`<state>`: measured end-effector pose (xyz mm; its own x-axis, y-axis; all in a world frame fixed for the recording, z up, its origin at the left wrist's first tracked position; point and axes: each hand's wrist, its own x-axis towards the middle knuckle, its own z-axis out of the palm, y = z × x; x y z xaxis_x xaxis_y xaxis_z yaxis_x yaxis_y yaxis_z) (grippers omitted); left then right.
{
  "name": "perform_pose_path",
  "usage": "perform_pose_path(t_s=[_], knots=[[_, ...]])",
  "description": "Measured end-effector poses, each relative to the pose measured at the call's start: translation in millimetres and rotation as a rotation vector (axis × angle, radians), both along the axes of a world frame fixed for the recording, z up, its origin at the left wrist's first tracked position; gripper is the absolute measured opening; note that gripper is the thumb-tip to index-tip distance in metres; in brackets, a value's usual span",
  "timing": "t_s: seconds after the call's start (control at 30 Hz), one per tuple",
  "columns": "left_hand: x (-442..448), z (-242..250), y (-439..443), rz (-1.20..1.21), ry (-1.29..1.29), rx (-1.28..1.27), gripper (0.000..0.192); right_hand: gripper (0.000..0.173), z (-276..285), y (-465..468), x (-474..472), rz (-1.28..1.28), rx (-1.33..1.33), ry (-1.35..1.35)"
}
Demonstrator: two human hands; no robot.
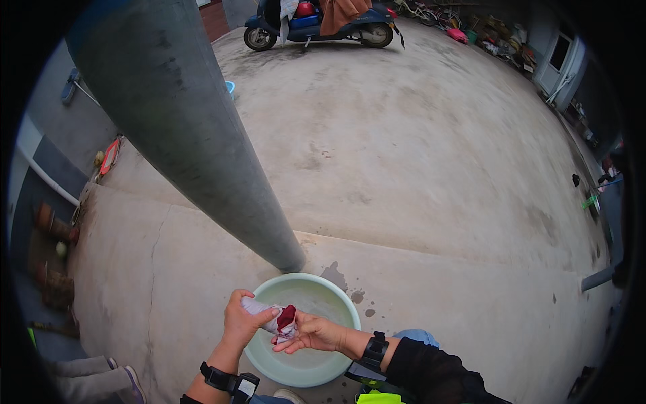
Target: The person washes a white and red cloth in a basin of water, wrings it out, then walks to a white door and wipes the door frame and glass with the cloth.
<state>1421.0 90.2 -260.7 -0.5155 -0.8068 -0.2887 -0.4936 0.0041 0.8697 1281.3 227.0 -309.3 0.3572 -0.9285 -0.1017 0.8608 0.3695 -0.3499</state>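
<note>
A bundled cloth, pale lilac with a dark red part at its right end, is held above a light green plastic basin. My left hand grips the pale end, its thumb lying along the cloth. At the red end, my right hand has its thumb and fingers on the cloth, the other fingers stretched out beneath it. Cloudy water appears to fill the bottom of the basin, which stands on the concrete floor. Both wrists wear black straps.
A thick grey pillar rises just beyond the basin, and wet spots mark the concrete beside it. A low step edge crosses the floor. Another person's legs are at lower left. A motor scooter stands far ahead.
</note>
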Motion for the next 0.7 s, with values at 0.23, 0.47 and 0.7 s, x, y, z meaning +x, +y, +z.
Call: perform_pose_path(t_s=[0.23,0.47,0.7], knots=[[4,-10,-9,0.095,-0.018,0.239,0.054,0.077,10,1,15,-0.071,0.046,0.538],[3,-11,-5,0.171,0.052,0.585,0.044,0.078,20,2,12,-0.277,-0.168,1.424],[9,-1,0,0.122,0.030,0.720,0.034,0.061,39,2,-9,-0.457,-0.453,1.785]])
